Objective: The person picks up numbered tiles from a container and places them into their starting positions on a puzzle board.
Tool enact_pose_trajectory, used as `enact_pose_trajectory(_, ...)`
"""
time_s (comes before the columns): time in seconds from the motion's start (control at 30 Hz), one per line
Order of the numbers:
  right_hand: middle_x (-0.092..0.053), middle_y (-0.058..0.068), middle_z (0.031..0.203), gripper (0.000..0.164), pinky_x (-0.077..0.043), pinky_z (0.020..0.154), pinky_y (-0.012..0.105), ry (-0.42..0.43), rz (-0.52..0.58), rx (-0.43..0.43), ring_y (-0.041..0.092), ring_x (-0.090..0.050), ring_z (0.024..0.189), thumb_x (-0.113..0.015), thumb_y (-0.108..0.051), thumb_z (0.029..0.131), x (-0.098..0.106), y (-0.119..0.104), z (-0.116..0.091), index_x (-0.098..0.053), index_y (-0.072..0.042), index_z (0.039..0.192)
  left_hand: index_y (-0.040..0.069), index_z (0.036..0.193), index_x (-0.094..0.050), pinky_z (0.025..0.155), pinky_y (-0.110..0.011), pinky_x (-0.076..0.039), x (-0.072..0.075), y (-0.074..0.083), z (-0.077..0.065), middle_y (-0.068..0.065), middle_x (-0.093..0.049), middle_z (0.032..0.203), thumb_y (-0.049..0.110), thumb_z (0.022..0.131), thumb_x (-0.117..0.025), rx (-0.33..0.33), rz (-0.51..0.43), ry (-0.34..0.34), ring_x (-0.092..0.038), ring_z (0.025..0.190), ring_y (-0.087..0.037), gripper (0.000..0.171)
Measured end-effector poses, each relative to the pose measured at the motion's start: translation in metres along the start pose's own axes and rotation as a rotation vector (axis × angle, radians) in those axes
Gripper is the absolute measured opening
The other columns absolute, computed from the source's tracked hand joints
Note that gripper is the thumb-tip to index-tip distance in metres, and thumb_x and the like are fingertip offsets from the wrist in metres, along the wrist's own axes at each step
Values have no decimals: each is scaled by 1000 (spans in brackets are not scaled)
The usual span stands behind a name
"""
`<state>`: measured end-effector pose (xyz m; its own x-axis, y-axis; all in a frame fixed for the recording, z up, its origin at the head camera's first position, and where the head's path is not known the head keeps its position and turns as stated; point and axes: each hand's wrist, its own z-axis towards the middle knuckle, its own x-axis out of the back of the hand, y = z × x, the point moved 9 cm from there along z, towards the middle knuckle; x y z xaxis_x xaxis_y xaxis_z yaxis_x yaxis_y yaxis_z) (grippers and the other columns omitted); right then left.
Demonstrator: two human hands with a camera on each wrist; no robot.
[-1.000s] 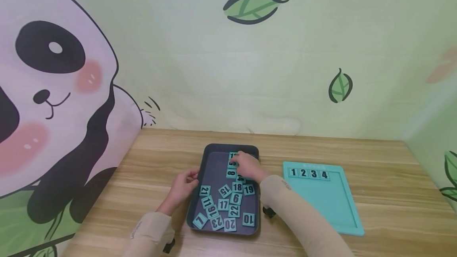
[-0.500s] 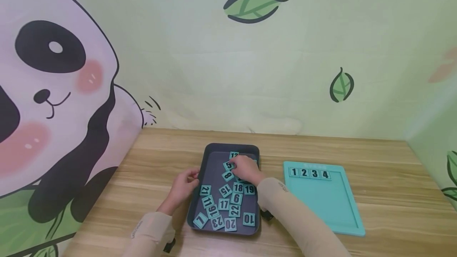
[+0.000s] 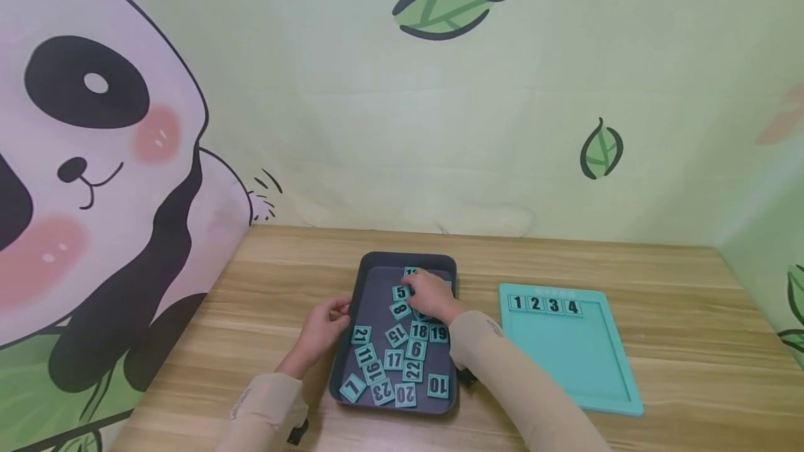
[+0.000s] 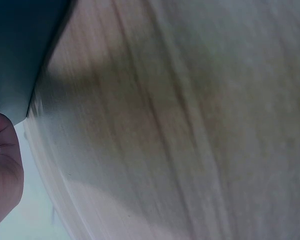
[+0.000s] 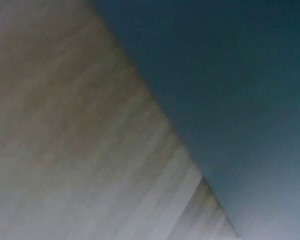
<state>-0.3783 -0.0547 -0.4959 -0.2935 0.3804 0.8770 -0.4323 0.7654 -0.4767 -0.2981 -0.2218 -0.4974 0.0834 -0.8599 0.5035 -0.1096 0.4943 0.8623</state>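
Observation:
A dark tray [image 3: 377, 284] lies on the table with many turquoise number tiles in it. My left hand [image 3: 323, 330] is at the tray's left rim, thumb and fingers curled on that edge; its wrist view shows part of the left hand [image 4: 5, 170] against the dark tray wall [image 4: 25, 55]. Over the tray's far right part, my right hand [image 3: 433, 295] has its fingertips on the right edge of the 5 tile [image 3: 400, 292], which stands upright to read. Close by lie the 8 tile [image 3: 399, 310] and a partly covered tile [image 3: 411, 272]. The right hand hides other tiles beneath it.
A turquoise board [image 3: 565, 354] with a raised frame lies to the right, bearing tiles 1 to 4 in a row along its top. Loose tiles such as the 17 tile [image 3: 393, 359] cover the tray's near half. A printed cloth wall [image 3: 352, 124] stands behind the table.
The 5 tile has turned from sideways to upright under my right fingers and shifted slightly left. The 8 tile beside it has also turned. My left hand has stayed at the rim.

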Motion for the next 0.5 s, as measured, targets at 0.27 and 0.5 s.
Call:
enact_pose_trajectory(0.27,-57,3,95,31,-46,72,29,-21,9,-14,14,-53,81,-66,-19,74,3,4,-5,-63,-9,104,-3,115,-54,60,-26,-48,-3,3,0,-16,-56,96,-2,79,-53,-23,7,0,-57,79,-19,35)
enact_pose_trajectory(0.5,-61,4,102,31,-47,80,31,-10,-6,84,16,-56,92,-66,-18,74,22,-12,-21,-63,-9,103,-2,116,-54,60,-27,-49,-3,-1,1,-15,-55,97,-1,80,-53,-8,4,-8,-56,79,-19,36)
